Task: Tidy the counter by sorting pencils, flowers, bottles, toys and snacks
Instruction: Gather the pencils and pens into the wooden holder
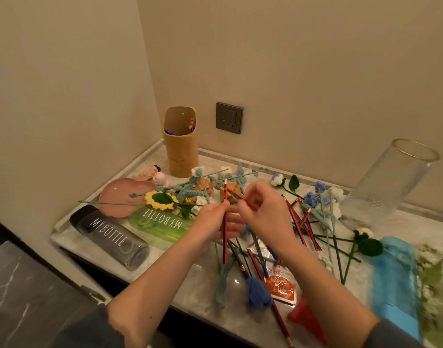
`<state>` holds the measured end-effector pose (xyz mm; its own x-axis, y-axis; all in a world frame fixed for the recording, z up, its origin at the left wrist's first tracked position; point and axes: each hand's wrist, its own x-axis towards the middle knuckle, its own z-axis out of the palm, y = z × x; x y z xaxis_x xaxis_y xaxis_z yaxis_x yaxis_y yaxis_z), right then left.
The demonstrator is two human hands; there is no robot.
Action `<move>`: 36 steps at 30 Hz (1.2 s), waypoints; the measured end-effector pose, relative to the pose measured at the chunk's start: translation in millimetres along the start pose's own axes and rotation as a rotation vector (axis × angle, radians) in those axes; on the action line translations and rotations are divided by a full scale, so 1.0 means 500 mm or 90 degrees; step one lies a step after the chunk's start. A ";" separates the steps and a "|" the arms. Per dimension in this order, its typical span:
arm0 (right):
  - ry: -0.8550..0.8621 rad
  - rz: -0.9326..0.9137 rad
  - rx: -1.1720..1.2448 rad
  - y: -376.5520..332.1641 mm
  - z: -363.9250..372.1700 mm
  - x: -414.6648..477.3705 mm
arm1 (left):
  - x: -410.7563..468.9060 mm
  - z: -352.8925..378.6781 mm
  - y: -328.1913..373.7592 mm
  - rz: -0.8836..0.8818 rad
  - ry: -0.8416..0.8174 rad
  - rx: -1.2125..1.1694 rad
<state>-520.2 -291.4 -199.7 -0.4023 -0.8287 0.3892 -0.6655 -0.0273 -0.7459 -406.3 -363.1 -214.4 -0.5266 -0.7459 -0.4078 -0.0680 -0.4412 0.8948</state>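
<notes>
**Bench sort, pencil stage: two pencils in hand**

Near edge: one loose red pencil (280, 320), an orange snack packet (282, 287) and a blue crochet flower (258, 292) lie unsorted on the marble bench (190, 280).

Middle: left hand (216, 222), grip closed round an upright pencil (225, 244). Right hand (266, 212), grip pinching a second pencil (243, 198) just beside the left fingers. To the left, a dark bottle (110, 234) and a green bottle (160, 222) lie flat. To the right, scattered pencils (303, 222) cross the crochet stems.

Far: a tan pencil holder (181, 146) in the wall corner, with a few pencils inside; a glass vase (391, 187) at far right.

Step, as judged: gathering pencils into one bundle. The next move calls for laying the second pencil parallel in the left grip, then reaching over the flowers to the holder without snagging stems.
</notes>
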 end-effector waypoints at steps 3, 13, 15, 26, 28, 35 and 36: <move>-0.122 -0.099 -0.079 0.014 0.007 -0.016 | 0.009 -0.007 0.003 0.021 0.031 -0.020; -0.416 0.083 -0.332 0.074 0.053 -0.030 | 0.008 -0.039 -0.010 0.126 0.121 0.092; -0.449 0.123 -0.365 0.078 0.068 -0.040 | 0.007 -0.044 -0.013 0.134 0.107 0.104; -0.289 0.307 -0.039 0.043 0.068 -0.015 | -0.011 -0.051 -0.016 0.071 0.083 0.026; -0.241 0.360 0.160 0.018 0.050 0.001 | -0.011 -0.051 -0.013 0.072 0.085 0.026; -0.214 0.277 0.301 -0.020 0.037 0.033 | -0.008 -0.047 0.014 0.099 0.073 -0.036; -0.226 0.237 0.270 -0.019 0.040 0.034 | -0.005 -0.050 0.020 0.100 0.066 -0.041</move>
<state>-508.0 -316.5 -196.9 -0.2782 -0.9569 -0.0834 -0.1883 0.1394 -0.9722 -384.4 -378.0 -209.1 -0.4356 -0.8543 -0.2837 0.0643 -0.3438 0.9368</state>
